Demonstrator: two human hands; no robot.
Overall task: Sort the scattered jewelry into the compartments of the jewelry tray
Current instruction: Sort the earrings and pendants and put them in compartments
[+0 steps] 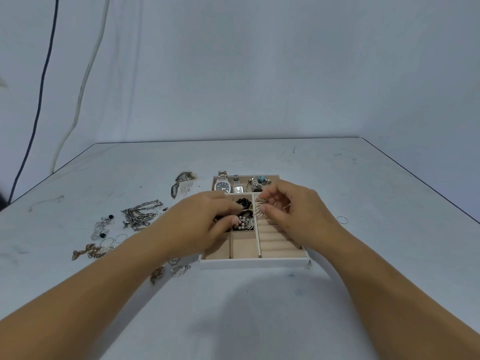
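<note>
Silver hoops (257, 211), light, stiff, probably slippery, sit pinched by their rims in the right hand's (298, 211) fingers; whether the left hand (205, 216) holds anything is unclear.

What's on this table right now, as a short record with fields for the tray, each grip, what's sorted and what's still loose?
tray: jewelry tray, white rim, beige compartments
sorted: watches in the far row; black beads and pearl pieces in middle compartments
left grip: fingers down in a middle compartment; hold unclear
right grip: pinches silver rings over the ring rolls
loose: chain bracelets and heart pieces left of the tray; thin ring right of it
</note>
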